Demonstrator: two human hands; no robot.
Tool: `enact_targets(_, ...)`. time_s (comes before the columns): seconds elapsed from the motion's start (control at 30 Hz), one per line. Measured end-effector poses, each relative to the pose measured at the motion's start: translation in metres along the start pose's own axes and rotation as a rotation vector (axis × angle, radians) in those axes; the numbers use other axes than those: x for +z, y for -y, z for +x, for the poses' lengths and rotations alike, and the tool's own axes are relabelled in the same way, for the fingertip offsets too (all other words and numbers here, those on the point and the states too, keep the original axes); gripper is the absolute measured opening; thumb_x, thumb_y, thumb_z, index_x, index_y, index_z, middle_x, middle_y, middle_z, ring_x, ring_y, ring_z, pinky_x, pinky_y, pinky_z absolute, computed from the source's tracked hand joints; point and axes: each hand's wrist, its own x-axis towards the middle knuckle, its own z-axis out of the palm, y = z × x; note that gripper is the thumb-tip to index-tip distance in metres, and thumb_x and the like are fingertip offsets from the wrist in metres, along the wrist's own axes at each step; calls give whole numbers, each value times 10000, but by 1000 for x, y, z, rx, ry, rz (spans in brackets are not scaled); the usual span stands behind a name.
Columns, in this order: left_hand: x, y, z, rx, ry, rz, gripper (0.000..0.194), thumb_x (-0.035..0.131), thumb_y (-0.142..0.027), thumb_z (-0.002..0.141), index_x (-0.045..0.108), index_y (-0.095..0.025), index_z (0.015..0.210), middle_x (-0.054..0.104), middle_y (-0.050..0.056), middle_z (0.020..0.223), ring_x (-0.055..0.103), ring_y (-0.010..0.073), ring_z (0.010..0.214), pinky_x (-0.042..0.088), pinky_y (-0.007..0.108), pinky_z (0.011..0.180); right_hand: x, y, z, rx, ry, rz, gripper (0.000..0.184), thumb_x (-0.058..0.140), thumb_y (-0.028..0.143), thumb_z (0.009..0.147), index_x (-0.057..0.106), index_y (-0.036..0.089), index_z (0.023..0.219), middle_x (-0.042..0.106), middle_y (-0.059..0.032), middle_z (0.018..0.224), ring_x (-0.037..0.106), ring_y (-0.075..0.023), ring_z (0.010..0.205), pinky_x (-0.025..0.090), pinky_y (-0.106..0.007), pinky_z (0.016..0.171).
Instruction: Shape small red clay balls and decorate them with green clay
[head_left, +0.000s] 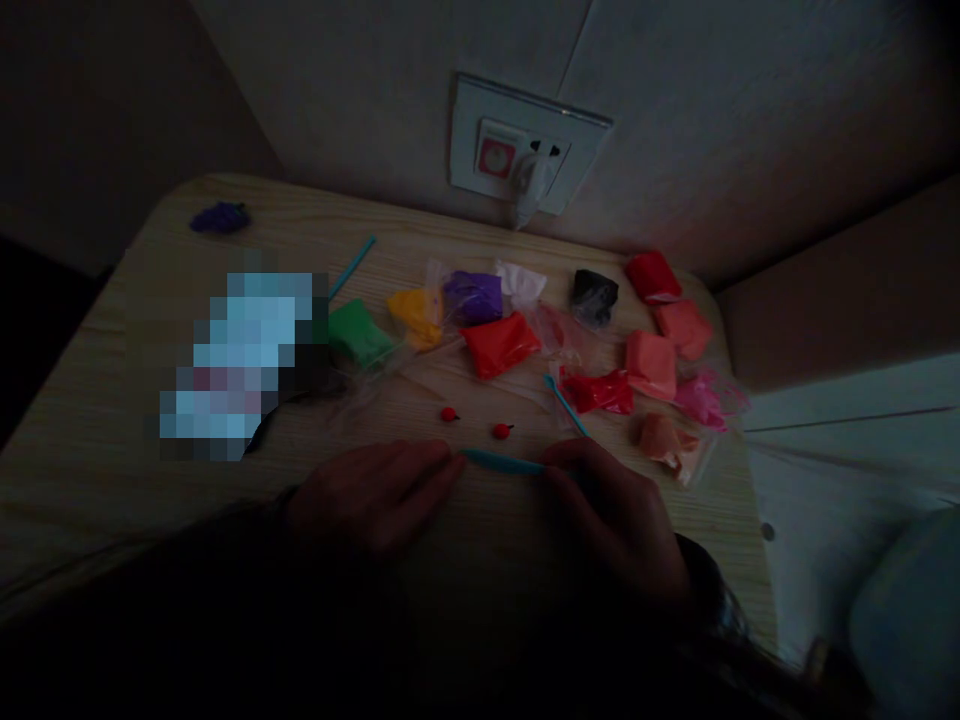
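On a small wooden table [120,400], my left hand [375,495] and my right hand [611,510] meet at a teal modelling tool [501,461] lying crosswise near the front. My right hand's fingers close on its right end. The fingertips of my left hand are pinched together at its left tip; anything between them is hidden. Just beyond the tool lie two small red clay balls [448,414] [502,431] with dark stems.
Bags of coloured clay lie across the table: green [358,332], yellow [415,315], purple [472,296], white [520,281], red [499,343], black [595,293], orange and pink at right. Two more teal tools [352,266] [566,404], a purple lump [219,217], a wall socket [525,150].
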Motion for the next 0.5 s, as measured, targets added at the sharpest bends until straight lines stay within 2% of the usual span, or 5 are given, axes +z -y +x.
enact_targets(0.1,1,-1,1,-12,-2,3,287,395,-99,927,626,-146,1092,697,72,1015,641,184,918,517,303,793,0,1,1,11,7,-16,122,447,252,895,551,205,852,654,0,706,602,-126,584,456,-215,530)
enact_targets(0.27,7,0,0,45,-157,23,288,344,-122,948,599,-130,1081,698,68,971,642,175,831,511,292,713,0,2,2,2,2,-13,106,456,241,886,544,203,841,653,0,694,606,-128,584,459,-218,536)
enact_targets(0.4,4,-1,-2,24,-137,7,255,384,-81,924,594,-112,1065,698,78,970,636,189,866,494,308,768,-1,2,2,5,5,-15,113,452,244,885,549,205,841,653,-4,692,602,-131,578,461,-224,532)
enact_targets(0.5,0,-2,-1,23,-121,-16,229,406,-90,919,591,-105,1053,694,88,967,634,189,855,497,308,747,-1,2,2,-3,-19,-7,102,464,241,879,551,206,839,646,3,676,583,-123,546,448,-218,502)
